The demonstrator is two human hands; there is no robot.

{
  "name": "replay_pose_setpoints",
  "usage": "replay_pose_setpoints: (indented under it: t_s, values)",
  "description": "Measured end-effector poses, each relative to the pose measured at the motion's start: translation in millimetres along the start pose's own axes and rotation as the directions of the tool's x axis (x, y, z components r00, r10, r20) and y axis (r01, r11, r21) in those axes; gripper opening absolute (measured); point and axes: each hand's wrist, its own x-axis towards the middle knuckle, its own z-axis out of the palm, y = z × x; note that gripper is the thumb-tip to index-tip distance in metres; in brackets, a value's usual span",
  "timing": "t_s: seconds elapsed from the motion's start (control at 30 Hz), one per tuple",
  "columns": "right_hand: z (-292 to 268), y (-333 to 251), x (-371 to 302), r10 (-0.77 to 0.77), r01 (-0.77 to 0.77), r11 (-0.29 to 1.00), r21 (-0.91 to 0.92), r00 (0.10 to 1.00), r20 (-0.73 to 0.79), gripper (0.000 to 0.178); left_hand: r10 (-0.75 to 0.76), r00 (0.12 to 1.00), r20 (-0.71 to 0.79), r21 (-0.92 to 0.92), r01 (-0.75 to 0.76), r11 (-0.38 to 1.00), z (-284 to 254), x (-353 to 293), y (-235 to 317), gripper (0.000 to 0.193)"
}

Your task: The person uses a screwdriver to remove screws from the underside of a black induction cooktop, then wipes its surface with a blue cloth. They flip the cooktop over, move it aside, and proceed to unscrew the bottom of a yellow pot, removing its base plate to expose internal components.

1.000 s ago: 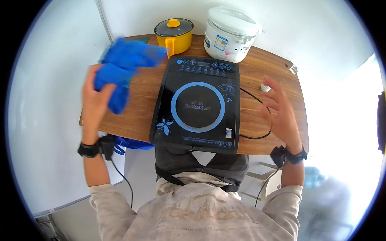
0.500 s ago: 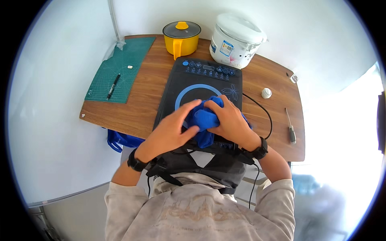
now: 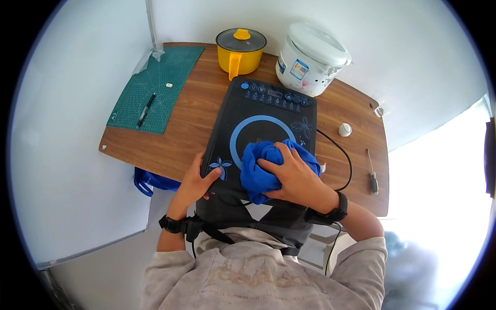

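Note:
A black induction cooker (image 3: 263, 132) with a blue ring and flower prints lies on the wooden table, close in front of me. My right hand (image 3: 298, 175) is closed on a bunched blue cloth (image 3: 257, 178) and presses it against the lower right part of the cooker's top. The cloth covers part of the ring. At the cooker's lower left edge, my left hand (image 3: 194, 183) grips the side, with its thumb on the top near a flower print and its other fingers along and partly under the edge.
Behind the cooker stand a yellow lidded pot (image 3: 240, 54) and a white rice cooker (image 3: 312, 59). A green cutting mat (image 3: 150, 88) with a pen (image 3: 146, 109) lies left. On the right are a small white round object (image 3: 345, 129), a screwdriver (image 3: 373, 175) and a black cord (image 3: 343, 150).
My left hand has left the cloth and moved down left onto the cooker's edge. The cloth, held between both hands before, is now spread wider on the cooker under my right hand.

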Motion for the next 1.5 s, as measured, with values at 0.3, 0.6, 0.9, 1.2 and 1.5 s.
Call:
replay_pose_setpoints:
  t_s: [0.3,0.6,0.9,1.2,1.5]
  values:
    - [-3,49,86,0.273,-0.270,0.946,-0.178,0.962,-0.012,0.066,0.119,0.993,0.000,-0.033,-0.119,0.992,-4,2,-14,0.073]
    - [-9,102,185,0.393,-0.383,0.869,-0.314,0.919,-0.033,0.065,0.205,0.979,-0.005,-0.037,-0.205,0.978,-2,10,-28,0.074]
    - [16,19,159,0.167,-0.163,0.978,-0.133,0.986,0.021,0.058,0.323,0.943,-0.085,-0.086,-0.330,0.940,4,17,-45,0.060]
    - [-4,-3,70,0.172,-0.140,0.971,-0.193,0.972,0.160,0.060,0.233,0.972,-0.041,-0.104,-0.236,0.966,3,8,-29,0.059]
    - [-10,83,173,0.372,-0.358,0.830,-0.428,0.927,-0.055,0.051,0.263,0.965,-0.006,-0.101,-0.262,0.960,-2,12,-36,0.068]
